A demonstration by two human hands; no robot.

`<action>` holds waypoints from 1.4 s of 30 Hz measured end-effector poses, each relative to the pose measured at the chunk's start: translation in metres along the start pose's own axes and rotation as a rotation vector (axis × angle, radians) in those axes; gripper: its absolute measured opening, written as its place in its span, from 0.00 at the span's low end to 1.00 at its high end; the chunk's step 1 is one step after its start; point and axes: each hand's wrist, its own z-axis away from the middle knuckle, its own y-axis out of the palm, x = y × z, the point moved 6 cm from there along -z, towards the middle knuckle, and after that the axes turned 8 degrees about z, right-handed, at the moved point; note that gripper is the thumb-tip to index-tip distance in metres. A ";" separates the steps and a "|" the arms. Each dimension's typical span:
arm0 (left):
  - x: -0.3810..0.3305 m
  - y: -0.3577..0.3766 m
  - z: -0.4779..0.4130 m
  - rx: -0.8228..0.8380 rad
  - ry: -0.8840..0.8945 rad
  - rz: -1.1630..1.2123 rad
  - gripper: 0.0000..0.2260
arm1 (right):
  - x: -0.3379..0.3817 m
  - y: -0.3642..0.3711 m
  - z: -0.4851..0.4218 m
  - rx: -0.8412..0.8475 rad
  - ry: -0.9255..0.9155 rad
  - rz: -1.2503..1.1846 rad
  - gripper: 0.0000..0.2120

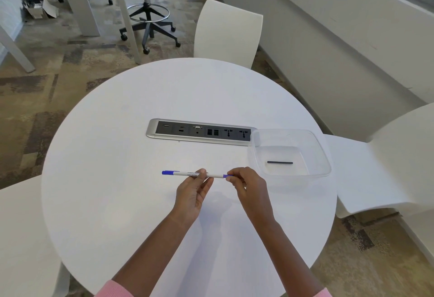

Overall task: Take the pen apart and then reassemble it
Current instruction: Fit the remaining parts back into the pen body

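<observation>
- Pen [180, 173] was held level above the counter [117, 179], spanning both hands.
- Left hand [191, 194] pinched its middle; right hand [246, 187] pinched the blue end plug [227, 176].
- Judged best: left hand steady, plug turned in line, no bending.

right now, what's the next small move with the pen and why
Probably twist the blue end piece off with the right hand while the left hand steadies the barrel. The pen looks whole, with its cap on the far end. The right hand pinches that end piece, and the tub sits beside it to take the part.
</observation>
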 end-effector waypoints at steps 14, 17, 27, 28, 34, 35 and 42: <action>0.001 0.005 0.003 0.018 0.024 -0.005 0.03 | -0.003 -0.001 0.002 0.037 -0.010 0.030 0.05; 0.002 0.006 0.004 0.015 0.028 -0.007 0.03 | -0.002 -0.003 0.000 0.041 -0.028 0.060 0.03; 0.000 0.007 0.005 0.027 0.042 0.023 0.03 | -0.002 -0.001 0.000 0.137 0.010 0.034 0.07; -0.001 0.007 0.005 0.023 0.044 0.024 0.03 | -0.001 -0.001 0.001 0.133 0.008 0.041 0.05; 0.001 0.008 0.005 0.028 0.049 0.010 0.03 | 0.001 -0.004 -0.002 0.081 -0.083 0.176 0.06; 0.002 0.009 0.005 0.034 0.046 0.012 0.03 | 0.002 -0.004 -0.002 0.075 -0.098 0.195 0.08; 0.002 0.007 0.005 0.045 0.053 0.018 0.03 | -0.004 0.000 -0.003 0.138 0.028 0.050 0.11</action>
